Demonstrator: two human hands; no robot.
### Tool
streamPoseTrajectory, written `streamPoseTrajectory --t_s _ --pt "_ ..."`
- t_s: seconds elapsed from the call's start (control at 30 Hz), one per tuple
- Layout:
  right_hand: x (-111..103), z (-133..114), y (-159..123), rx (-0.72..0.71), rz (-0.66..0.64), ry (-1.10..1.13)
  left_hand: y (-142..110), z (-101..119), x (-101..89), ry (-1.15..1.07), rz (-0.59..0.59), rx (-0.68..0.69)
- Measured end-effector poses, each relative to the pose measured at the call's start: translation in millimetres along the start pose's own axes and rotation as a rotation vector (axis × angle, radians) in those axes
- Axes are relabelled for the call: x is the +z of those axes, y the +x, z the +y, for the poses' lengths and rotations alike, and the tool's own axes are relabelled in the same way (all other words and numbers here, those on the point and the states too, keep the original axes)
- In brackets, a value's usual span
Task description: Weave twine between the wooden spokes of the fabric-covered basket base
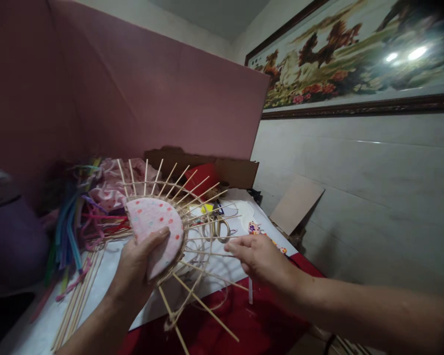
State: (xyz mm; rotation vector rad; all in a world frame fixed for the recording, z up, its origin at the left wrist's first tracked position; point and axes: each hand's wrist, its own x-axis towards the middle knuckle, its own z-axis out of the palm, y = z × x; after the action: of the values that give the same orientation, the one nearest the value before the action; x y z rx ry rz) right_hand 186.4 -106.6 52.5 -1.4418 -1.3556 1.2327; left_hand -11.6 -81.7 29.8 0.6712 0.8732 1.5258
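My left hand (135, 266) grips a half-round fan-like piece (157, 217) covered in pink dotted fabric, thumb on its face and fingers behind. Thin wooden sticks (203, 185) radiate from its curved edge. Twine (185, 231) is wound along that edge, and a looser strand arcs across the sticks further out. At the right side of the fan, my right hand (257, 254) is closed in a pinch at the outer part of a stick. Whether twine is also between those fingertips, I cannot tell. Lower down, a strand of twine is knotted around a stick.
Scissors (220, 229) with metallic handles lie on the white board (259, 219) behind the fan. Colourful pipe cleaners (68, 231) and loose sticks (79, 291) are at left, near pink cloth (109, 182). A purple container (13, 236) stands far left. Red cloth (222, 315) covers the front.
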Motion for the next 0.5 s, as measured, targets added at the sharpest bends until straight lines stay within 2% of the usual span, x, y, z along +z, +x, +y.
streamPoseTrajectory --t_s 0.1,0.23,0.3,0.37,0.43,0.5 --pt "-30 -3 6 -0.088 0.123 0.051 1 6 -0.3 -0.036 0.013 0.012" --pt "-90 -5 26 -0.282 0.377 0.051 1 13 1.6 -0.068 0.029 0.014" --pt "-114 -2 30 -0.274 0.485 0.055 1 15 2.5 -0.078 0.038 0.01" --pt "-125 7 27 -0.187 0.456 0.067 1 16 3.5 -0.095 0.042 0.016" --pt "-122 21 21 -0.107 0.307 0.054 1 16 4.7 -0.122 0.049 0.047" --pt "-110 37 16 -0.091 0.15 -0.034 2 17 6.1 -0.147 0.055 0.08"
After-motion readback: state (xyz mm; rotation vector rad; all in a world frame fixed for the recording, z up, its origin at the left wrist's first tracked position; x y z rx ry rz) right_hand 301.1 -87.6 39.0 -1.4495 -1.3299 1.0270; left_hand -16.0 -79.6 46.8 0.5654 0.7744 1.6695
